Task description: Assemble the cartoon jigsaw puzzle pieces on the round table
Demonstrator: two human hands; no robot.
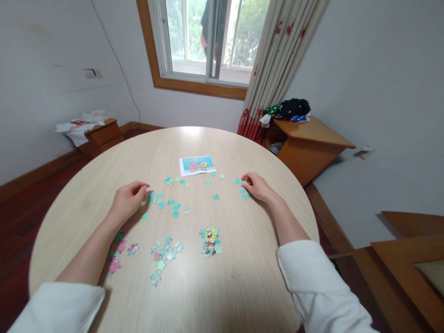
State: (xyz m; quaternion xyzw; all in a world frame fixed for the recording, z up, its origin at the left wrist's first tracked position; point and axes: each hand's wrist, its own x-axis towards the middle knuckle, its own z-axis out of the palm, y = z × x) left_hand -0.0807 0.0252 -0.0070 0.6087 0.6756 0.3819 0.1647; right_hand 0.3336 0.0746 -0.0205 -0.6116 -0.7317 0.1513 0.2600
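Note:
My left hand (129, 198) rests at the table's left with its fingers curled in, beside a group of teal puzzle pieces (160, 201). Whether anything is between its fingertips is hidden. Over on the right, my right hand (257, 186) has bent fingers and thumb at a small group of teal pieces (244, 195); I cannot make out what they grip. A joined section of puzzle with a yellow cartoon figure (211, 240) lies nearer to me. Left of it are star-patterned pieces (161, 263). Pink pieces (115, 267) lie partly behind my left forearm.
A printed reference picture (197, 165) lies flat toward the far side of the round table (243, 286). Several loose pieces (175, 181) are scattered below it. Beyond the table stand a wooden cabinet (312, 138) with cloths on top and a small drawer unit (106, 135).

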